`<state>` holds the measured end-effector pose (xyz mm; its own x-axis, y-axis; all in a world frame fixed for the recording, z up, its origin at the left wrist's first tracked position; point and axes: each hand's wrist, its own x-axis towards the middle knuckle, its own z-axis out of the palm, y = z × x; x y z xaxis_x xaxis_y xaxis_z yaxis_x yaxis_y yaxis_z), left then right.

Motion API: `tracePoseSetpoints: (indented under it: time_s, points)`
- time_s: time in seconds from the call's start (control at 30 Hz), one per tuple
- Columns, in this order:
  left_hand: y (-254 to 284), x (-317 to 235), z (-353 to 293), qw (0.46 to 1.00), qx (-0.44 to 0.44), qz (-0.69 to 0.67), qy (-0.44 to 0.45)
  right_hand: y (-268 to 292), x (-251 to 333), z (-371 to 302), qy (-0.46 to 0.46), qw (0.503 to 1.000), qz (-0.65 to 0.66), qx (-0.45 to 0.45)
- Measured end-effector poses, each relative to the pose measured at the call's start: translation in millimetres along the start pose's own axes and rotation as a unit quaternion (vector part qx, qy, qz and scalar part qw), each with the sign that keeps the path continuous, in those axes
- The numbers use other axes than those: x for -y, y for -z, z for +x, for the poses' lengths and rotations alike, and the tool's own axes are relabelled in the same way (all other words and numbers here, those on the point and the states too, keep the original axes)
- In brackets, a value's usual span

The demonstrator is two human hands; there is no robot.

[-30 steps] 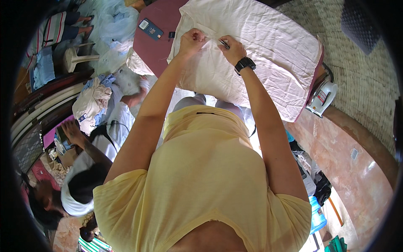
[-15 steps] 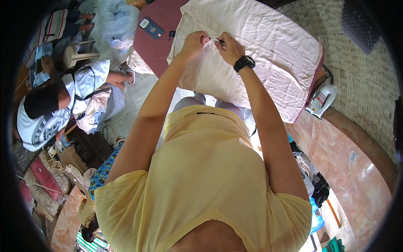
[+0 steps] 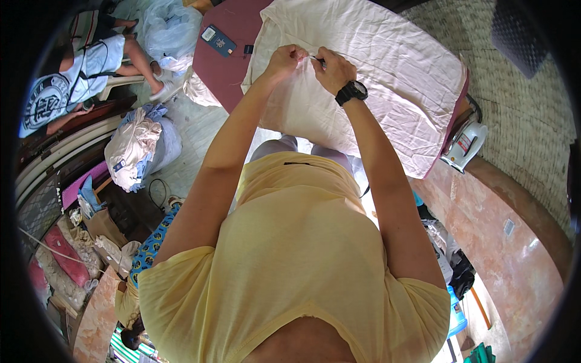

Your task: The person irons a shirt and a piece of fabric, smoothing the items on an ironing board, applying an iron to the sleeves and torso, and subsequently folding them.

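Observation:
A cream cloth garment (image 3: 393,78), wrinkled in places, lies spread over a maroon-covered board (image 3: 209,69). Near its upper left part, the fingers of my left hand (image 3: 285,62) are closed in a pinch on a small bit of the garment. Just to the right, my right hand (image 3: 334,69) is closed around a small dark tool (image 3: 316,58), mostly hidden by the fingers, whose tip points at the pinched spot. A dark blue hang tag (image 3: 218,40) and a small black label (image 3: 249,49) lie on the board left of the garment.
A white iron (image 3: 465,145) stands at the board's right end. On the left, a person in a white printed shirt (image 3: 48,100) is near a bundle of clothes (image 3: 134,145). Clear plastic bags (image 3: 172,27) lie beyond. Another person in blue patterned clothing (image 3: 151,251) is at lower left.
My hands stay nearly in place, the fingertips shifting slightly at the garment. The person on the left has moved away from the clothes bundle, toward the far left.

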<state>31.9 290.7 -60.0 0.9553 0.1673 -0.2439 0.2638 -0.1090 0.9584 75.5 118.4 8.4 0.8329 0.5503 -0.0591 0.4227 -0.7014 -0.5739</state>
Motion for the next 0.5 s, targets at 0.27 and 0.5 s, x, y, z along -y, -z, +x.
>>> tracePoseSetpoints:
  time_s: [0.27,0.5]
  points:
    - [-0.4,9.0,3.4,0.999,0.010,-0.035,0.026,-5.5,6.0,6.3,0.028,1.000,-0.002,0.003]
    - [90.9,-42.9,-47.7,0.886,0.199,0.415,0.059,1.7,-12.8,0.3,-0.036,0.992,0.073,-0.097]
